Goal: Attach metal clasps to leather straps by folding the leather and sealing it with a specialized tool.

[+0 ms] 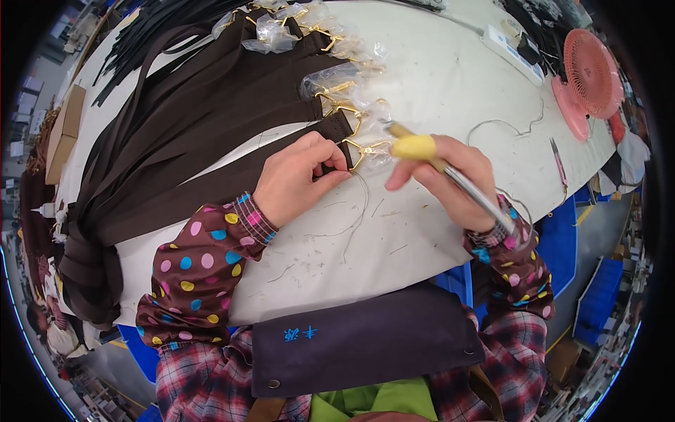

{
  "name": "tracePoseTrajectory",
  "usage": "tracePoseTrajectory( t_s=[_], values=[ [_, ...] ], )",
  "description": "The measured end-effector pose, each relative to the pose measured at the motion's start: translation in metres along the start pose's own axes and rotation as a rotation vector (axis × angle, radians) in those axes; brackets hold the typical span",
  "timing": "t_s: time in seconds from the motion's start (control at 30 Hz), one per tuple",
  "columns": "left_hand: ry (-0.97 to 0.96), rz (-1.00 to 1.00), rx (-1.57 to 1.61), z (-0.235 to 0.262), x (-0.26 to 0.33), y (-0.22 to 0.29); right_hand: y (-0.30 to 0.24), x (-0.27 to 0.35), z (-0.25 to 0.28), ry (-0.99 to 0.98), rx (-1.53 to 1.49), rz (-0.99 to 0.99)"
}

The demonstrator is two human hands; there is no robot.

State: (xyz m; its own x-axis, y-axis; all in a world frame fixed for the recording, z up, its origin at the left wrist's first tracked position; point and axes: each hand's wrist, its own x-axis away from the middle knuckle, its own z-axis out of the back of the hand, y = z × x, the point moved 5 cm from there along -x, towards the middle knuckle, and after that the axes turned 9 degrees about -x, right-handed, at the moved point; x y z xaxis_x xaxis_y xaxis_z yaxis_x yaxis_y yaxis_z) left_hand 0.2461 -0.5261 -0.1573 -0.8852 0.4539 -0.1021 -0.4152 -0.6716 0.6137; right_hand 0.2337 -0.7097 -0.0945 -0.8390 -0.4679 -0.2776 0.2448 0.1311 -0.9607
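My left hand [295,172] is closed in a pinch at the end of the nearest dark brown webbing strap [211,181], and loose thin threads [366,204] trail down from its fingertips. Beside those fingertips is a gold metal clasp [368,150] partly wrapped in clear plastic. A little to the right, my right hand [460,183] grips a slim silver rod-like tool [478,197] with a brass-coloured tip, blurred by motion; its exact kind does not show. A yellow finger cover [413,147] sits on one right-hand finger. The tool's tip is above the table, near the clasp.
More brown straps [176,119] with plastic-wrapped gold hardware [337,95] spread across the pale table [422,239], with thread scraps. A pink fan [590,77], a white power strip [513,53] and small pink-handled snips [559,165] lie right. Blue bins [598,302] stand below.
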Motion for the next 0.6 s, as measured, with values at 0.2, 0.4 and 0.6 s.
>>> tracePoseTrajectory(
  t_s=[0.2,0.4,0.6],
  values=[
    [-0.065,0.097,0.271,0.004,0.003,-0.016,0.046,-0.019,-0.006,0.101,0.027,-0.090],
    [-0.123,0.139,0.369,0.000,0.005,-0.022,0.073,-0.015,-0.011,0.137,0.119,-0.118],
    [-0.109,0.118,0.431,-0.003,0.003,-0.024,0.083,-0.015,-0.011,0.157,0.131,-0.154]
  ],
)
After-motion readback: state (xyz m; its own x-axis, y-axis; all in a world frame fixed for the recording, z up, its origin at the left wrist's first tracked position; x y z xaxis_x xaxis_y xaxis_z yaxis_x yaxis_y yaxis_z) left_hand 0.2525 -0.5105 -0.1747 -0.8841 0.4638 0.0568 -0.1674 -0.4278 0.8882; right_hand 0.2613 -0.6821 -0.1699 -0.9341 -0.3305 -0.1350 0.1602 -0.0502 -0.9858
